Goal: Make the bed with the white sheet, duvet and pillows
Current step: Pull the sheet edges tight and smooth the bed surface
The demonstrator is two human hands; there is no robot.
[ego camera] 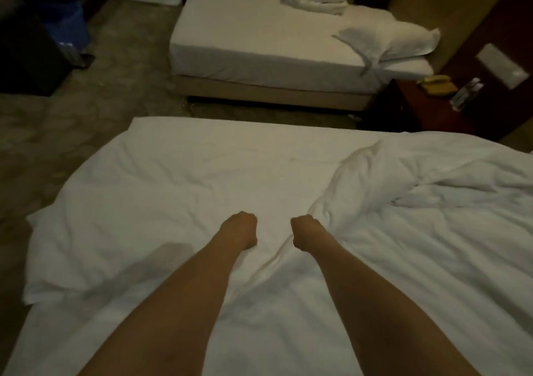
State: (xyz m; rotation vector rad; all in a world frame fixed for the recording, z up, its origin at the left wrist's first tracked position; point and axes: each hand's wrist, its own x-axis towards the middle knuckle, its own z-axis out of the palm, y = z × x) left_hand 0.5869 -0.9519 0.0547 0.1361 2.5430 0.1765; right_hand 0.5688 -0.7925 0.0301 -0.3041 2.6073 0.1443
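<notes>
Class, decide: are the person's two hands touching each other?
Apart. The head view shows a strip of white duvet plainly visible between the left hand and right hand.

Both bare forearms reach forward from the lower edge of the view, converging toward the centre. The left hand [240,230] is seen from the back, wrist bent slightly, with its fingers curled under into a fist pressed down against the white duvet [178,179]. The right hand [306,232] mirrors it, also fisted, with knuckles turned inward toward the left hand; its fingers are curled into a bunched ridge of the duvet. The two fists lie level with each other, near but apart. Whether the left fist pinches fabric cannot be told.
</notes>
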